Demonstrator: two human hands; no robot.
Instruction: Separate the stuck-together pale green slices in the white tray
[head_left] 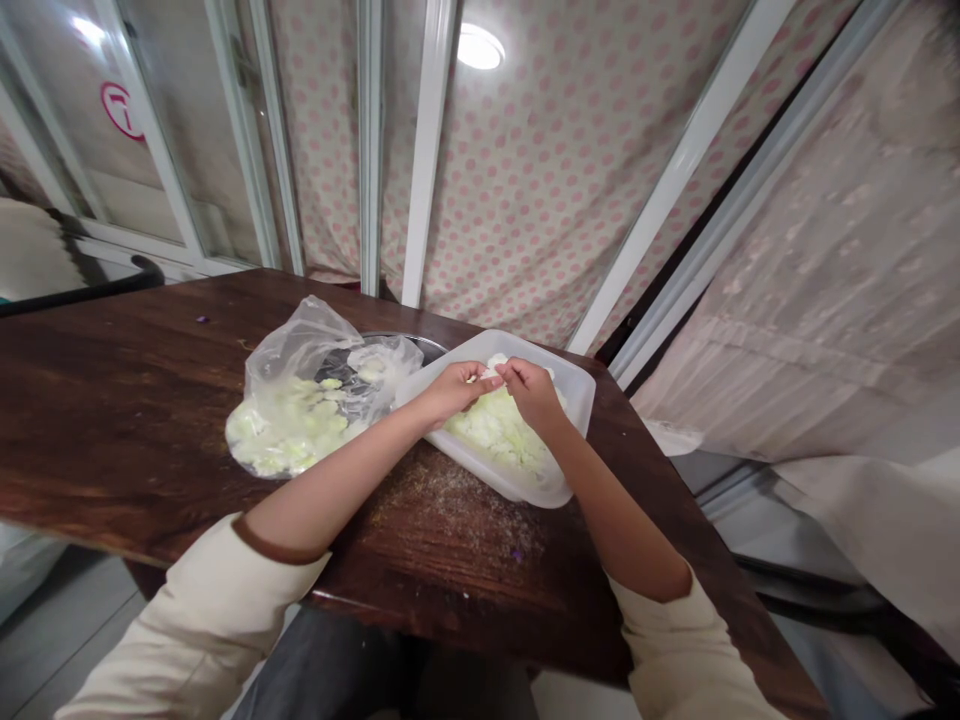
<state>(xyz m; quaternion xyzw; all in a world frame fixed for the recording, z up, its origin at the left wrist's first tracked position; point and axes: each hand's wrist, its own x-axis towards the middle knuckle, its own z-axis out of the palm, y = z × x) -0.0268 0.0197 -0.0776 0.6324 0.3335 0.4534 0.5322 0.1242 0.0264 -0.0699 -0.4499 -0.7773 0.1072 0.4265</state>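
A white translucent tub [574, 400] stands on the dark wooden table, holding a heap of pale green and white pieces [499, 430]. Over its far part, my left hand [457, 390] and my right hand [529, 385] meet, fingers closed together around a small white piece [495, 368]. Left of the tub lies a clear plastic bag [300, 345] with flat pale green pieces [289, 425] inside. The bag rests partly over a round metal tray [427, 347], whose far rim shows.
The table [97, 420] has pale crumbs scattered near the tub and a tiny purple bit [517, 553] at its front. Behind stand framed glass panels with a dotted curtain [540, 180]. Pale cloth [825, 300] hangs at the right.
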